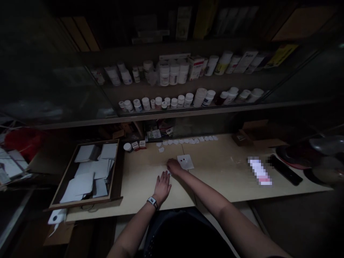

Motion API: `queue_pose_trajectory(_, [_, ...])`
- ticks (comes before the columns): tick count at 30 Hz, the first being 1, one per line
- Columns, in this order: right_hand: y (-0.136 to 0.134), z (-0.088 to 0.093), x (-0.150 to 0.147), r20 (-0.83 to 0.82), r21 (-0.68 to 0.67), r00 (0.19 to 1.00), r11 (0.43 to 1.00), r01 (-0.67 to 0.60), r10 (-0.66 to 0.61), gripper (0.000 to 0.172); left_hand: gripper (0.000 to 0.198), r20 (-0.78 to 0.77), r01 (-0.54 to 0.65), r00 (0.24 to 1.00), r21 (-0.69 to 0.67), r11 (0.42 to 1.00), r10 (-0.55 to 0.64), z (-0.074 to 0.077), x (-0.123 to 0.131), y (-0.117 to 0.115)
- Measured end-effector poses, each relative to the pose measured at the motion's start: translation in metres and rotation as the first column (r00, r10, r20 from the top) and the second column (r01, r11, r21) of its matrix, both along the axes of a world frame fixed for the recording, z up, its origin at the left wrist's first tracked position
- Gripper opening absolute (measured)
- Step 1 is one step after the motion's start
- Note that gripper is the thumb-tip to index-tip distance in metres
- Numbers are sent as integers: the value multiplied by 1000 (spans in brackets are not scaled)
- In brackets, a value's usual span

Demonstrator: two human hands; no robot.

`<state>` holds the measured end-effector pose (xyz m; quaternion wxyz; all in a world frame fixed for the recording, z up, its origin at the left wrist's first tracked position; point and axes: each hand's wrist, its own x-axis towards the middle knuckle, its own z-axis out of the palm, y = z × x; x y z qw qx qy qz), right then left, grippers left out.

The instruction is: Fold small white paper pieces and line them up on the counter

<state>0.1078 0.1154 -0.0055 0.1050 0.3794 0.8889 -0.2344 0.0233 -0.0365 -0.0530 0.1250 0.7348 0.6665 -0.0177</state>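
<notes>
My left hand [162, 187] lies flat on the pale wooden counter [142, 179], its fingers stretched out. A watch [152, 202] is on that wrist. By its fingertips a small whitish bit shows, too small to name. Just ahead, my right hand [174, 167] is closed with its fingers curled down at the counter; what they hold, if anything, is hidden. Touching or right beside that hand is a square white paper [187, 163] with a few small dark red round pieces on it. Small folded white paper packets [192, 141] run in a row along the counter's back edge.
At the left, a wooden drawer [115, 172] holds stacks of white paper sheets. A white-lidded jar [128, 147] and small boxes [138, 144] stand behind it. Shelves above carry several medicine bottles [174, 73]. To the right lie a phone [287, 171] and an open cardboard box [255, 132].
</notes>
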Motion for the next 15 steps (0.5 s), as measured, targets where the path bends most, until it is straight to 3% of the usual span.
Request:
queue_pose_trajectory(8, [8,-7,-1,43,-116,999,993,35,-30,22,57,-7,-18,1000,35,999,19,-3,-3,-7])
queue_pose_trajectory(15, [6,-11,1,18,-167,994,980,111,-109,10,57,1,39,999,32,999,-39,-3,-6,-8])
